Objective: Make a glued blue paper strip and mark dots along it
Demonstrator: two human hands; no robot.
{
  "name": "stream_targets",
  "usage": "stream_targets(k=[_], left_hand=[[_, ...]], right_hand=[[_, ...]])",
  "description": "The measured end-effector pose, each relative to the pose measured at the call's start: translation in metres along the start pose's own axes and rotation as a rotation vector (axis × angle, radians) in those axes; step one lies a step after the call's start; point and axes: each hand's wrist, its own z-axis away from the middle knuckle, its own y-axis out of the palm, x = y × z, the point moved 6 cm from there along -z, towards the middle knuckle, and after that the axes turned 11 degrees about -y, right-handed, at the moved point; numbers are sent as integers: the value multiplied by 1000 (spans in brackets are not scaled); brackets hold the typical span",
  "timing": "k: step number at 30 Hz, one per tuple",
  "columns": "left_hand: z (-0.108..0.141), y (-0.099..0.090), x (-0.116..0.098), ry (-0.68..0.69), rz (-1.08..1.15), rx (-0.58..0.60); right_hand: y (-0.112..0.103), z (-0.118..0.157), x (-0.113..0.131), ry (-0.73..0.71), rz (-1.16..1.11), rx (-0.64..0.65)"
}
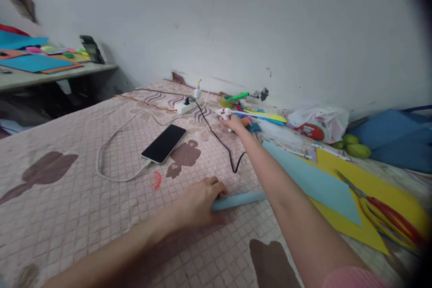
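My left hand [204, 200] is closed round the end of a light blue rolled strip [239, 200] that lies low over the patterned bed cover [84, 216]. My right arm reaches far forward. At its end, my right hand [234, 123] is closed on a white glue gun [223, 112], whose nozzle points left. A black cord [216, 137] runs from a white power strip [185, 105] across the cover. A black-screened phone [164, 143] on a white cable lies left of my hands.
Blue paper [313, 180], yellow paper [398, 198] and red-handled scissors [388, 211] lie at the right. Green fruit [358, 150] and a white plastic bag [320, 121] sit by the wall. A side table [97, 68] with coloured sheets stands at the far left.
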Motion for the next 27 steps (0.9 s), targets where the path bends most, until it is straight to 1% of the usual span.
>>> stream_targets(k=[2,4,7,9,11,13,15,18,20,21,22,23,24,27], left_hand=[[0,3,-1,2,-41,-21],[0,4,-1,5,-67,-38],[0,3,2,-3,-88,-51],[-1,1,5,-22,-100,-63],[0,-4,7,-43,-103,-70],[0,-10,9,-47,-96,-59],[3,-18,10,-27,-79,-26],[8,-34,14,5,-27,73],[11,-42,17,13,50,206],[13,-45,18,19,131,279],[14,-49,19,8,223,318],[13,-54,21,-11,300,309],[11,-58,22,-35,360,273],[4,-66,26,-111,413,91]], right_hand=[[-7,3,-1,3,-77,-65],[-19,8,-2,-6,-164,-135],[-47,19,-4,-27,-283,-235],[-74,30,-7,-41,-341,-314],[-107,45,-10,-77,-442,-428],[-143,67,-12,-160,-641,-583],[-176,93,-16,-230,-781,-717],[-213,136,-22,-280,-849,-871],[-229,164,-25,-271,-860,-945],[-234,176,-26,-251,-871,-961],[-237,188,-27,-223,-889,-965],[-239,199,-28,-187,-926,-957],[-240,209,-27,-148,-973,-936],[-237,241,-21,-44,-1137,-864]])
